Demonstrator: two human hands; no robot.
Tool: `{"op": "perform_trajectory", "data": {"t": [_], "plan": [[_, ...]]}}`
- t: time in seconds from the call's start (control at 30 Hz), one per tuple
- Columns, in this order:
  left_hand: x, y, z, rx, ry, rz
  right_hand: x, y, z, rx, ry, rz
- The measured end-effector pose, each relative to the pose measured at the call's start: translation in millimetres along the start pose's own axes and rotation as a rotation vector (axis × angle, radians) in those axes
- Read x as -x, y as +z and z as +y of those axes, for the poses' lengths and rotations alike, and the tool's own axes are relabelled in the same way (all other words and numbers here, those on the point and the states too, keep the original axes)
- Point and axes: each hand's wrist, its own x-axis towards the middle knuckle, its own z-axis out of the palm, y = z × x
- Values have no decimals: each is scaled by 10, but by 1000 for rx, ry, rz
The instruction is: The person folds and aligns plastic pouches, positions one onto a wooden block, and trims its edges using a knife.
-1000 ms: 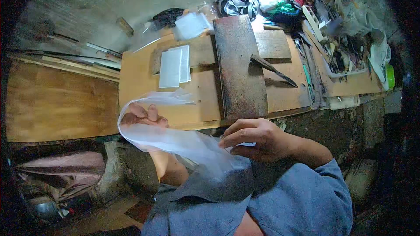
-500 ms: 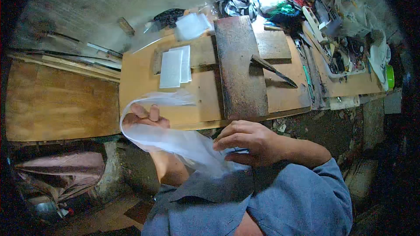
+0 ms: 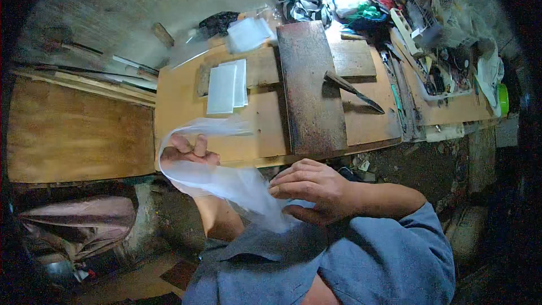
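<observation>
Thin translucent white sheets [image 3: 234, 183], likely plastic or paper, curve in a bent stack in front of my body. My left hand [image 3: 189, 149] grips them near the bend, its fingertips curled over, with part of the palm showing through the layers. At their right end is my right hand [image 3: 316, 189], its fingers against the edges and its thumb below; motion blurs the sheets there. Beyond, a small pile of similar white sheets [image 3: 223, 88] lies on the wooden table [image 3: 259, 130].
A dark, worn board [image 3: 310, 87] lies across the table, with a knife-like tool [image 3: 355, 93] on its right side. Another pile of white sheets [image 3: 248, 35] sits farther back. At the right is a white tray of tools [image 3: 446, 87]; bags [image 3: 305, 8] rest behind.
My right hand has shifted slightly left and its thumb has moved against the sheets. The right ends of the sheets have moved; my left hand stays almost in place.
</observation>
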Motion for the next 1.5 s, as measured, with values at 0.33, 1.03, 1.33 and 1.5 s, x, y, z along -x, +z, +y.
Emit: {"op": "perform_trajectory", "data": {"t": [0.33, 1.03, 1.33, 1.5], "plan": [[-18, 119, 14, 86, 14, 19, 68, 43, 27, -67, 63, 88], [-12, 55, 1, 13, 52, -33, 56, 127, 105, 2, 34, 165], [-72, 101, -41, 74, -44, -36, -38, 87, 95, -33, 154, 165], [-89, 44, -79, 3, -24, -105, -16, 42, 141, -174, 404, 258]]}}
